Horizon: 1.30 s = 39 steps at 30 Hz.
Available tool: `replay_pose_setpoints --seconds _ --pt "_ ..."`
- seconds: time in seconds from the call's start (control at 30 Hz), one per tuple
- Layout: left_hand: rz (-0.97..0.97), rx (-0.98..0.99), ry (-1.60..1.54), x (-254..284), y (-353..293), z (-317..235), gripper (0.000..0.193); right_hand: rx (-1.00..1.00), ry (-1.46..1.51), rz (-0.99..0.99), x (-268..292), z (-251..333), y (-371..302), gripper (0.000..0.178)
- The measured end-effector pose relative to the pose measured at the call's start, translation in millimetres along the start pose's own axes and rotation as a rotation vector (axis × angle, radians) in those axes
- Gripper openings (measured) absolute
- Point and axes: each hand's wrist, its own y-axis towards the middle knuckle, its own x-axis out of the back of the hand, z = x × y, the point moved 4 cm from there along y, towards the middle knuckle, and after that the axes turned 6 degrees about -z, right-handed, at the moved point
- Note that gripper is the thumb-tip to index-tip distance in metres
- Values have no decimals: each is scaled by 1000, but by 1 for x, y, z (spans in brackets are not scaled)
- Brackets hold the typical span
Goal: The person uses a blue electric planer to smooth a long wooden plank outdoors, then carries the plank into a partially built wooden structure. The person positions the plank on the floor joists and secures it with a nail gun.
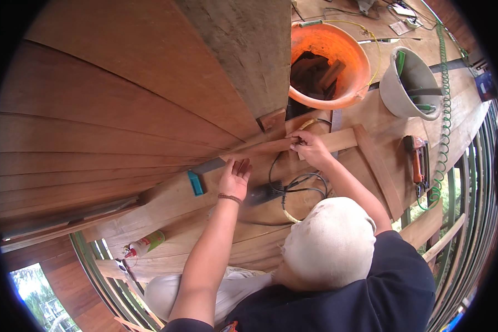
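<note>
A narrow reddish-brown wooden strip (261,149) lies along the foot of the plank wall. My right hand (311,150) is closed in a pinch at the strip's right end; its fingertips are partly hidden. At the left end, my left hand (235,179) has its palm turned up and its fingers apart, fingertips against the lower edge. A teal plastic piece (195,183) lies left of that hand. Just right of my right hand are a light board (340,139) and a longer brown board (379,171). A coiled black cable (301,185) lies between my forearms.
An orange bucket (355,58) with wood offcuts and a whitish bucket (392,88) with tools stand beyond. On the right are an orange-and-black nail gun (418,166) and a green coiled hose (444,110). A glue bottle (147,243) lies lower left. Slatted railings flank the planks.
</note>
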Motion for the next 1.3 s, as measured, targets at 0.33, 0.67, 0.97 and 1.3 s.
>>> replay_pose_setpoints --seconds 0.33,0.67,0.97,1.3 --pt "-11 -139 -129 -38 19 -9 49 290 -121 -590 -24 -24 46 39" --pt "29 -116 -237 -26 37 -4 44 -109 635 -355 -46 -13 36 40" --pt "-20 -118 -223 -27 31 -1 33 -108 645 -334 -46 -8 37 40" --pt "-62 -159 -162 -31 31 2 46 -111 590 -342 -45 -7 36 42"
